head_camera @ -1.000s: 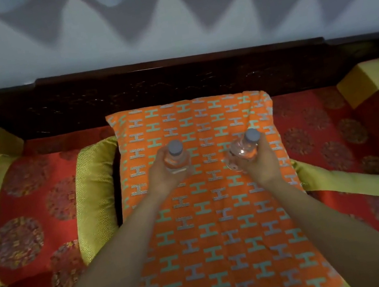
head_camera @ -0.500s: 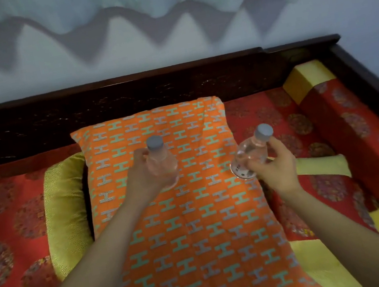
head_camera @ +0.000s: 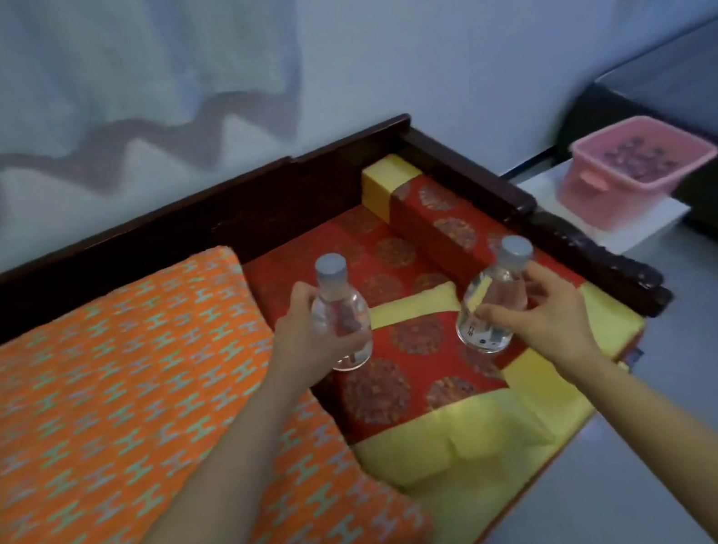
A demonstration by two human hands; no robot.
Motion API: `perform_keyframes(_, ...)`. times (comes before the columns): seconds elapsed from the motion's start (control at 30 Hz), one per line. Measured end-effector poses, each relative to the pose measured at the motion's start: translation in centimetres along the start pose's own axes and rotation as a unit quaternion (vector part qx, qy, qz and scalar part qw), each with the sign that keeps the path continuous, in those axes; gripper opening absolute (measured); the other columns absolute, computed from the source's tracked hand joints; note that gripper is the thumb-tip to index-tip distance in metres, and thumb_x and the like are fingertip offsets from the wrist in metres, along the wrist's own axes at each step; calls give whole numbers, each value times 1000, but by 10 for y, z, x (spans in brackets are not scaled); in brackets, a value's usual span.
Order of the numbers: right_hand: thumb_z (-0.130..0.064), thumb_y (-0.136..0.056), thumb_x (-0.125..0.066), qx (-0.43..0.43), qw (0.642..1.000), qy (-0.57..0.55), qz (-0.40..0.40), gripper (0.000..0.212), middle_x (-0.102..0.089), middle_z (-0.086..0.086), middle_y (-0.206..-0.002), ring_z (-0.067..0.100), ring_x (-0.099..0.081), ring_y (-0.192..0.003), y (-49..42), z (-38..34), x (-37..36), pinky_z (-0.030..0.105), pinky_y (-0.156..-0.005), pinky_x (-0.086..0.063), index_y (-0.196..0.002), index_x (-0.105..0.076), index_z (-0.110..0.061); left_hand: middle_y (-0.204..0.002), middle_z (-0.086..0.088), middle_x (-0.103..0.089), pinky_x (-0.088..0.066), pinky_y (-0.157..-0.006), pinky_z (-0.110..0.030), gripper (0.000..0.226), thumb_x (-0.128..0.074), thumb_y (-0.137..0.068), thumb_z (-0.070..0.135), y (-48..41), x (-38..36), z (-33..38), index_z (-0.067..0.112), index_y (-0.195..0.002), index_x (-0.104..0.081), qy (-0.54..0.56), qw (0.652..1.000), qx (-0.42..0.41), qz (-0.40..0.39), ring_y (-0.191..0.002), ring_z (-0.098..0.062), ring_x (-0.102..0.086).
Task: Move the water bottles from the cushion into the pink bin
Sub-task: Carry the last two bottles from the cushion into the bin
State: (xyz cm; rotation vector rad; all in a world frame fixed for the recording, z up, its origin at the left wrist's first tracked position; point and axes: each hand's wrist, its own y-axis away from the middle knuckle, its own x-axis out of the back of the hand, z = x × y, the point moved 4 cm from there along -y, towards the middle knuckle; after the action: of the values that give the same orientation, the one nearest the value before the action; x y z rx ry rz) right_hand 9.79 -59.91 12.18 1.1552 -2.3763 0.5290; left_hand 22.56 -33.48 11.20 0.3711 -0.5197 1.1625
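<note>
Each hand holds one small clear water bottle with a grey cap. The left hand (head_camera: 306, 336) is wrapped around the left bottle (head_camera: 340, 318), with the fingers closed on its body, and this bottle stands almost upright in the air. The right hand (head_camera: 541, 311) grips the right bottle (head_camera: 491, 296) from the side, thumb and fingers pressed on the lower part, and this bottle leans with its cap toward the right. Both bottles are lifted and touch no surface; under them is the red patterned seat (head_camera: 413, 343) with yellow borders, not the cushion.

The orange cushion (head_camera: 131, 407) with a pattern of small H shapes lies to the left, partly under the left forearm. No bottle rests on it. A dark wooden frame (head_camera: 527, 203) runs along the back and the right side of the seat, and a red and yellow bolster (head_camera: 428, 211) lies against it.

The pink bin (head_camera: 635, 165) stands well apart from the hands, at the upper right, beyond the wooden frame, on a white worktop (head_camera: 636, 223). Inside it something dark is visible, maybe holes in the bottom, but the picture is blurred there and I cannot tell. Behind the bin is a dark surface (head_camera: 697, 78), and the wall above the seat is pale, with a light curtain (head_camera: 93, 54) hanging.
</note>
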Motion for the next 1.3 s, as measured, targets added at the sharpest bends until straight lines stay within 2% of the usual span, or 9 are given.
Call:
perform_keyframes(0.17,-29,-60,-87,-5,999,32,39,51,-66,-2,-101,17,-61,-91,11,43,118,42,-82,-51,-107,-66,-23,-81,11,-60,-45,-61,-28,57,-84,-61,35,14,-91,85,16,-97,-44,-3,999,-33,-27,-73,-5,-58)
perform_keyframes(0.37,-22,-62,-84,-38,995,23,88,44,-64,-6,-97,7,-57,-86,23,90,222,37,-78,-53,-99,-62,-29,-88,4,-63,-52,-72,-40,58,-83,-62,37,15,-192,171,15,-99,-44,1,992,-85,-91,-81,-14,-63)
perform_keyframes(0.53,-25,-62,-84,-67,991,28,116,45,-61,-10,-98,7,-55,-90,13,141,280,29,-76,-49,-100,-59,-32,-89,5,-62,-46,-61,-26,61,-84,-62,36,2,-262,219,13,-101,-44,12,984,-128,-125,-80,-10,-59)
perform_keyframes(0.6,-24,-63,-84,-78,988,27,127,45,-59,-15,-93,4,-54,-87,5,158,296,27,-75,-47,-99,-58,-33,-92,4,-62,-47,-64,-27,63,-85,-60,37,-6,-287,229,15,-101,-43,9,980,-135,-144,-81,-10,-61)
perform_keyframes(0.73,-23,-64,-84,-80,987,45,129,45,-59,-9,-96,7,-54,-88,-30,188,331,22,-71,-42,-99,-57,-30,-96,3,-64,-52,-74,-32,63,-86,-59,37,-35,-336,247,18,-102,-44,17,977,-142,-158,-86,-11,-62)
perform_keyframes(0.83,-21,-65,-84,-81,986,33,143,43,-60,-6,-98,11,-56,-90,-72,213,362,19,-68,-41,-98,-58,-27,-94,5,-61,-47,-67,-22,62,-86,-61,33,-65,-376,269,16,-104,-44,32,978,-138,-154,-85,-5,-59)
perform_keyframes(1.03,-23,-66,-84,-107,984,39,137,49,-58,-5,-104,11,-54,-94,-160,256,421,24,-72,-41,-107,-58,-21,-89,5,-61,-41,-59,-22,61,-86,-61,32,-122,-449,315,16,-103,-45,61,981,-97,-156,-82,-10,-60)
perform_keyframes(1.2,-22,-65,-84,-125,981,5,147,50,-58,-9,-101,4,-53,-88,-205,287,459,20,-70,-39,-106,-56,-28,-98,2,-65,-52,-77,-33,61,-89,-58,28,-155,-497,345,20,-104,-50,82,978,-75,-175,-90,-13,-63)
perform_keyframes(1.3,-21,-66,-84,-119,984,-7,134,49,-59,-10,-98,2,-53,-85,-237,310,489,16,-66,-38,-107,-58,-26,-97,6,-66,-51,-79,-29,63,-90,-56,25,-173,-529,373,20,-106,-52,93,978,-77,-169,-88,-6,-63)
